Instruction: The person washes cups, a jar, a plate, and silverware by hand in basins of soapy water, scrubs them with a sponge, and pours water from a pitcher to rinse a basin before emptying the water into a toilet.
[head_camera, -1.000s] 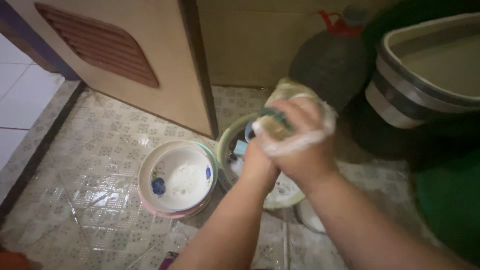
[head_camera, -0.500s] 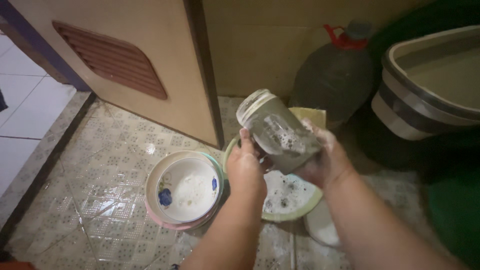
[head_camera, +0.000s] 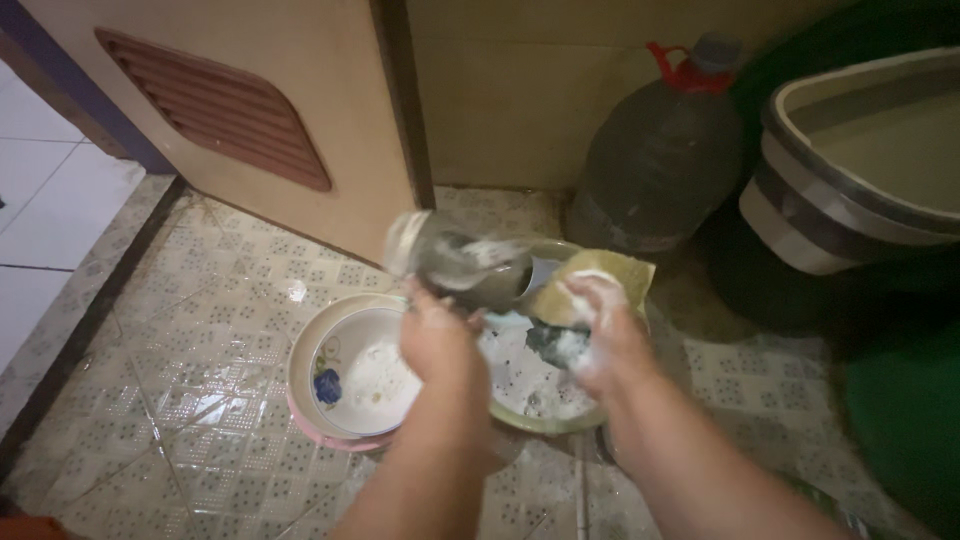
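Observation:
My left hand grips a soapy glass jar, tilted on its side with the mouth toward the left, above the bowls. My right hand is foamy and closed on a yellow-green scrubbing sponge, just to the right of the jar. Below both hands sits a pale green basin with suds and dishes in it. To its left lie stacked bowls, the top one white with a blue flower, over a pink one.
A large dark water jug with a red handle stands at the back against the wall. A big grey-and-white tub is at the right. A wooden door with a vent stands at the left. The patterned floor tiles are wet.
The jar has swung left and lower in my left hand. My right hand has come off the jar and now holds the sponge beside it.

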